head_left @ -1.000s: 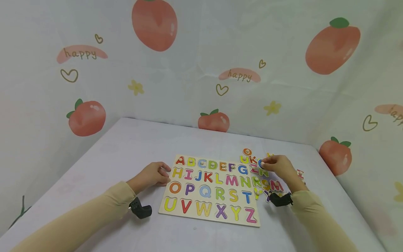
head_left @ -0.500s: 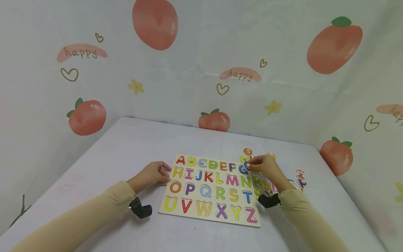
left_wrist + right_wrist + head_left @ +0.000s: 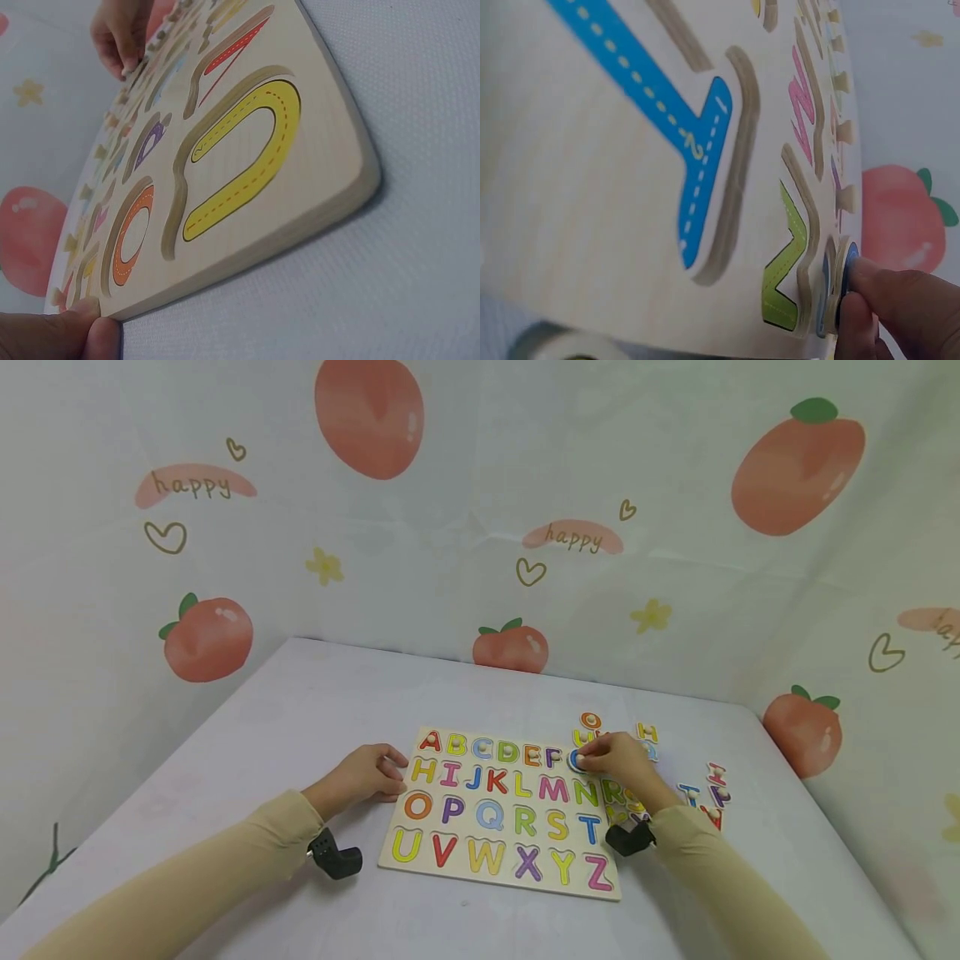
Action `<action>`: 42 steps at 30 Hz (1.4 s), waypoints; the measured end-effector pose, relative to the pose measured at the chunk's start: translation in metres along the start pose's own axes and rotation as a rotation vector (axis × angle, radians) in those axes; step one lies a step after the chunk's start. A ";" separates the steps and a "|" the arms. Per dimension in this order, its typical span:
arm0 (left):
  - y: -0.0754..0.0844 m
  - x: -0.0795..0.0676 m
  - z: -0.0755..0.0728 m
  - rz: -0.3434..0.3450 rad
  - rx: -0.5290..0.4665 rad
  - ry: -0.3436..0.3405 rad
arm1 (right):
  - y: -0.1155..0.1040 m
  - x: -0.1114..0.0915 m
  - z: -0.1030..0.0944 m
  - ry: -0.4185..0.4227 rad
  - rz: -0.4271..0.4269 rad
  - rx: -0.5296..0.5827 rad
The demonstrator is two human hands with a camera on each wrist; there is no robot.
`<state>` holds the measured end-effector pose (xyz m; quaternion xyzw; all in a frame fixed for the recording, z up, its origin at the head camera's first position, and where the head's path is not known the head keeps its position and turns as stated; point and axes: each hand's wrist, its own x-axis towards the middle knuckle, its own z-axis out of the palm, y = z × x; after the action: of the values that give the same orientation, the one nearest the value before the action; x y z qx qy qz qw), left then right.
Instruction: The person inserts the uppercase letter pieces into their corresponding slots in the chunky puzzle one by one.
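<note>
Right hand (image 3: 617, 763) farther left, at board (image 3: 465, 837)

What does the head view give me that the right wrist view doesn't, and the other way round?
Head view only: the left hand at the letter board, and the loose orange O.
Right wrist view only: readable stroke numbers in the blue T recess.
Both: the right hand pinching a blue letter piece at the board, that same recess, and a fruit print behind.
</note>
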<state>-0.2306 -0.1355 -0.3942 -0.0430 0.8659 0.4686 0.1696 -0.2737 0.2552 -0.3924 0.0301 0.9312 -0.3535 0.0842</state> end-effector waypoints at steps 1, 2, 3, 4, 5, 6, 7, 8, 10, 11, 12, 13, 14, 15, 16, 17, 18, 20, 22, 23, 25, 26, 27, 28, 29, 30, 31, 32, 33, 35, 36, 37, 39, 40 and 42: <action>0.000 0.000 0.000 0.000 -0.001 0.000 | 0.000 0.000 0.001 -0.002 0.002 0.001; 0.000 0.000 0.000 0.000 0.000 -0.001 | 0.000 0.001 0.001 -0.003 0.004 0.000; 0.000 0.000 0.000 0.002 0.000 -0.002 | 0.000 0.001 0.001 -0.006 0.006 0.002; 0.000 0.000 0.000 0.003 -0.001 -0.003 | 0.000 0.001 0.002 -0.009 0.008 0.007; 0.001 0.000 0.000 0.004 -0.003 -0.004 | 0.000 0.001 0.002 -0.012 0.012 0.008; 0.001 0.000 0.000 0.005 -0.002 -0.005 | 0.000 0.002 0.002 -0.012 0.015 0.010; 0.001 0.000 0.000 0.006 -0.002 -0.005 | -0.001 0.002 0.002 -0.012 0.018 0.010; 0.001 0.000 0.000 0.007 -0.002 -0.005 | -0.001 0.002 0.002 -0.015 0.020 0.009; 0.001 0.000 0.000 0.007 -0.001 -0.005 | -0.001 0.003 0.002 -0.016 0.026 0.007; 0.001 0.000 0.000 0.006 -0.001 -0.005 | -0.001 0.003 0.002 -0.018 0.030 0.004; 0.001 0.000 0.000 0.006 -0.001 -0.004 | -0.002 0.003 0.002 -0.019 0.034 0.001; 0.001 0.001 0.000 0.005 -0.002 -0.005 | -0.002 0.003 0.002 -0.022 0.036 -0.001; 0.001 0.001 0.000 0.005 -0.003 -0.005 | -0.003 0.003 0.002 -0.023 0.041 -0.003; 0.001 0.000 0.000 0.003 -0.004 -0.006 | -0.003 0.003 0.002 -0.025 0.041 -0.009; 0.001 0.000 0.000 0.002 -0.005 -0.006 | -0.004 0.003 0.002 -0.026 0.045 -0.012; 0.001 0.000 0.000 0.001 -0.004 -0.006 | -0.004 0.003 0.003 -0.027 0.048 -0.016; 0.001 0.001 0.000 -0.001 -0.004 -0.006 | -0.004 0.003 0.003 -0.028 0.050 -0.018; 0.000 0.001 0.000 -0.003 -0.003 -0.005 | -0.005 0.003 0.003 -0.031 0.050 -0.025; 0.000 0.001 0.000 -0.004 0.000 -0.004 | -0.006 0.004 0.003 -0.032 0.061 -0.027; 0.000 0.001 0.000 -0.004 0.001 -0.003 | -0.006 0.004 0.003 -0.032 0.065 -0.029; 0.000 0.001 0.000 -0.003 0.001 -0.005 | -0.007 0.003 0.003 -0.035 0.072 -0.030; -0.001 0.001 0.000 -0.003 0.000 -0.005 | -0.007 0.004 0.003 -0.034 0.080 -0.031; -0.001 0.002 0.000 -0.003 -0.001 -0.006 | -0.007 0.004 0.003 -0.036 0.076 -0.036; -0.001 0.002 0.000 -0.002 0.000 -0.007 | -0.007 0.004 0.003 -0.037 0.072 -0.041; -0.001 0.002 0.000 -0.001 -0.002 -0.007 | -0.008 0.004 0.003 -0.039 0.063 -0.044; -0.001 0.002 0.000 -0.001 -0.003 -0.008 | -0.008 0.004 0.003 -0.041 0.053 -0.051; -0.001 0.002 0.000 -0.002 -0.005 -0.007 | -0.008 0.003 0.003 -0.043 0.040 -0.057; -0.001 0.002 0.000 -0.001 -0.005 -0.006 | -0.007 0.003 0.002 -0.044 0.026 -0.058; -0.001 0.002 0.000 -0.002 -0.004 -0.005 | -0.007 0.003 0.002 -0.042 0.017 -0.054; -0.001 0.002 0.000 -0.002 -0.002 -0.005 | -0.006 0.001 0.001 -0.038 0.009 -0.031; -0.001 0.002 0.000 -0.003 -0.001 -0.004 | -0.006 0.000 0.000 -0.036 0.008 -0.017; -0.001 0.002 0.000 -0.004 0.001 -0.004 | -0.006 -0.002 -0.001 -0.037 0.005 0.003; -0.001 0.002 0.000 -0.004 0.003 -0.005 | -0.006 -0.006 -0.005 -0.033 0.003 0.031; -0.001 0.002 0.000 -0.004 0.003 -0.006 | -0.006 -0.009 -0.007 -0.033 -0.002 0.035; 0.000 0.002 0.000 -0.005 0.000 -0.006 | -0.008 -0.015 -0.014 -0.029 -0.014 0.040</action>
<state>-0.2325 -0.1350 -0.3952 -0.0436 0.8652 0.4685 0.1735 -0.2622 0.2589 -0.3745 0.0204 0.9228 -0.3729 0.0948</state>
